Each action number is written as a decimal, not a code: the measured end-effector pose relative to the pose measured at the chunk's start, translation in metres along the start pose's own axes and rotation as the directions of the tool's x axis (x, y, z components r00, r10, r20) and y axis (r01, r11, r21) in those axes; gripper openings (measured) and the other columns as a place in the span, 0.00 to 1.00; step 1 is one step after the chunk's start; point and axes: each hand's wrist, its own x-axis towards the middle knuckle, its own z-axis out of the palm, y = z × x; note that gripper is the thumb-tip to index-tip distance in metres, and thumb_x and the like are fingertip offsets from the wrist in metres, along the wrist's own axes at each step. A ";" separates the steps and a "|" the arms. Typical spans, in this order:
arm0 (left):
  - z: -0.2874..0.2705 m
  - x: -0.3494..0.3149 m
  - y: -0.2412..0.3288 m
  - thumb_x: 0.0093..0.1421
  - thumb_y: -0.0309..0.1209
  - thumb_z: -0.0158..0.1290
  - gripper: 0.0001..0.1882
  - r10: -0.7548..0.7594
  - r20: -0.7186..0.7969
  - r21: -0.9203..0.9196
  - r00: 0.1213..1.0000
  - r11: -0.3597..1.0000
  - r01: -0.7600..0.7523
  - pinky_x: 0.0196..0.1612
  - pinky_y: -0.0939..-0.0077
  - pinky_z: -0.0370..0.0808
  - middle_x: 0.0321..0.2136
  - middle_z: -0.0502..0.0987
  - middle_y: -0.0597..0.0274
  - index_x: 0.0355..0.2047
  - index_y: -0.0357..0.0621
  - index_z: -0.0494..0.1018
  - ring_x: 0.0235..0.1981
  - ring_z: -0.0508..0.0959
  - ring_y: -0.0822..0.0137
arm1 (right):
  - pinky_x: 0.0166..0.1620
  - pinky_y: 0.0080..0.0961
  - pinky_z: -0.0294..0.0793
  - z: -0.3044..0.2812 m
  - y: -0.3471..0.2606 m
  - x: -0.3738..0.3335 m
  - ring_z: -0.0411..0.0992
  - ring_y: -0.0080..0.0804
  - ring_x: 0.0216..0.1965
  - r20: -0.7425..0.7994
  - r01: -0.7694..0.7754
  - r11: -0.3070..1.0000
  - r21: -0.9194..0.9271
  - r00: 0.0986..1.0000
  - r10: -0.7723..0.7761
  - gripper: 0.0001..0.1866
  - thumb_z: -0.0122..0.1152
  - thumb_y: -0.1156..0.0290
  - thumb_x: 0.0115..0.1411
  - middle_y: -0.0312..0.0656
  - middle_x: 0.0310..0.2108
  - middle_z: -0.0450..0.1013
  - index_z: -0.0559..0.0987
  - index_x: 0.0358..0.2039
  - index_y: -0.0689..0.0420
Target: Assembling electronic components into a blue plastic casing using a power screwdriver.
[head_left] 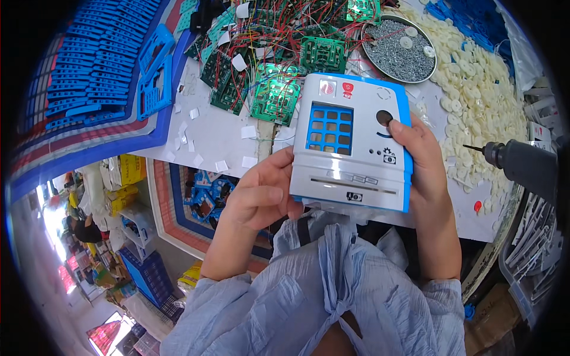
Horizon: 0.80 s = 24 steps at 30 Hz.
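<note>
In front of my chest I hold a white and blue plastic toy money-box casing (350,168), tilted slightly. Its front has a blue grid of square keypad openings, a round hole, a narrow slot and printed symbols. My right hand (423,157) grips the right edge, with the thumb on the front beside the round hole. At the lower left edge, my left hand (259,193) is curled against the casing, its thumb bent and some fingertips hidden behind it. Just beyond the casing lie green circuit boards (276,95) with red and yellow wires.
A round tray of screws (399,50) stands at the back, beside heaped cream plastic discs (469,107). At right, a dark power screwdriver (522,159) points its bit inward. Stacked blue plastic frames (98,65) fill the left back; a basket (178,231) of blue parts sits below the table edge.
</note>
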 end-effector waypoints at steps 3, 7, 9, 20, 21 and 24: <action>0.001 -0.003 0.000 0.59 0.24 0.60 0.41 0.012 -0.086 0.043 0.996 0.999 -0.008 0.35 0.78 0.77 0.56 0.75 0.52 0.70 0.36 0.54 0.45 0.79 0.66 | 0.48 0.32 0.84 -0.008 0.008 0.006 0.82 0.34 0.43 0.000 -0.052 0.998 0.041 0.999 0.052 0.23 0.62 0.70 0.66 0.49 0.47 0.79 0.72 0.57 0.68; 0.004 -0.002 0.001 0.60 0.27 0.62 0.40 0.041 -0.116 0.065 0.992 0.997 -0.034 0.36 0.80 0.76 0.56 0.75 0.55 0.70 0.37 0.56 0.45 0.79 0.70 | 0.47 0.31 0.84 -0.008 0.008 0.007 0.82 0.33 0.42 0.000 -0.097 0.991 0.087 0.995 0.098 0.22 0.63 0.70 0.66 0.49 0.46 0.80 0.73 0.56 0.67; 0.008 -0.002 0.000 0.60 0.27 0.63 0.40 0.052 -0.141 0.077 0.989 0.996 -0.041 0.35 0.81 0.75 0.55 0.75 0.56 0.69 0.37 0.56 0.45 0.78 0.71 | 0.47 0.30 0.84 -0.007 0.007 0.006 0.82 0.34 0.42 0.010 -0.106 0.990 0.091 0.994 0.105 0.22 0.63 0.70 0.65 0.50 0.46 0.80 0.73 0.56 0.67; -0.008 -0.009 0.005 0.58 0.28 0.63 0.44 0.015 0.010 0.239 1.000 0.971 -0.018 0.49 0.68 0.79 0.60 0.72 0.47 0.71 0.32 0.53 0.54 0.79 0.58 | 0.52 0.32 0.80 0.008 -0.002 -0.014 0.78 0.31 0.50 0.104 0.193 0.947 -0.258 0.980 -0.171 0.29 0.65 0.75 0.63 0.46 0.51 0.77 0.66 0.62 0.63; -0.015 -0.010 0.003 0.58 0.29 0.63 0.45 0.022 0.058 0.234 0.998 0.972 -0.035 0.52 0.66 0.79 0.61 0.72 0.47 0.71 0.32 0.53 0.56 0.78 0.57 | 0.54 0.32 0.78 0.011 -0.003 -0.018 0.76 0.30 0.53 0.165 0.236 0.909 -0.344 0.968 -0.189 0.30 0.65 0.74 0.64 0.46 0.53 0.76 0.65 0.64 0.62; -0.024 -0.016 -0.004 0.59 0.30 0.65 0.42 0.151 -0.052 0.459 0.987 0.881 -0.110 0.63 0.59 0.72 0.62 0.72 0.47 0.69 0.31 0.57 0.61 0.75 0.56 | 0.57 0.32 0.75 0.013 -0.002 -0.025 0.73 0.29 0.57 0.263 0.296 0.893 -0.339 0.941 -0.213 0.33 0.65 0.74 0.64 0.46 0.56 0.73 0.61 0.66 0.62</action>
